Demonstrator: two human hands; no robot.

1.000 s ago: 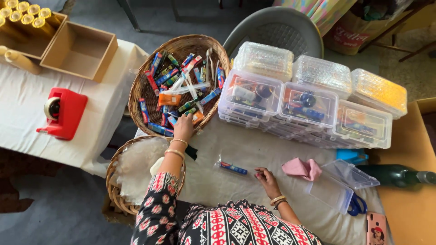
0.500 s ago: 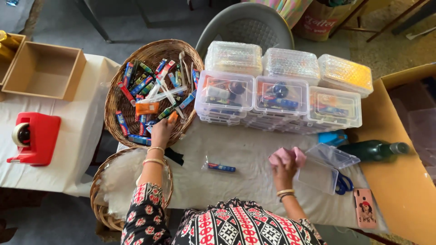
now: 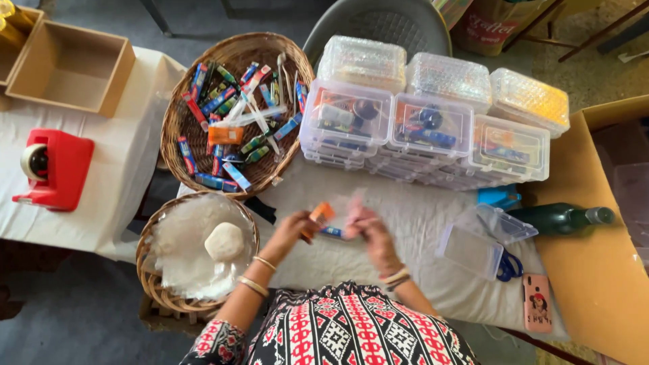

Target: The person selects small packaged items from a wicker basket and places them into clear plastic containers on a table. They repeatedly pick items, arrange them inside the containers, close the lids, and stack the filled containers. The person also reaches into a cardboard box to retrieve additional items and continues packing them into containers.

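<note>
The table [image 3: 419, 223] is bearing stacked clear boxes [image 3: 422, 128] and a wicker basket [image 3: 177, 128] of wrapped items. At the table's front edge the left hand [image 3: 294, 228] is pinching a small orange packet [image 3: 320, 213], while the right hand [image 3: 368, 226] is gripping something pink (blurred), just over a blue tube [image 3: 331, 232].

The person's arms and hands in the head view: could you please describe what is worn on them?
Both forearms are bare. The left hand has two thin gold-coloured bangles on its wrist; the right hand has a couple of similar bangles. Short sleeves are patterned red, black and white, matching the garment. No gloves; rings cannot be made out.
</note>
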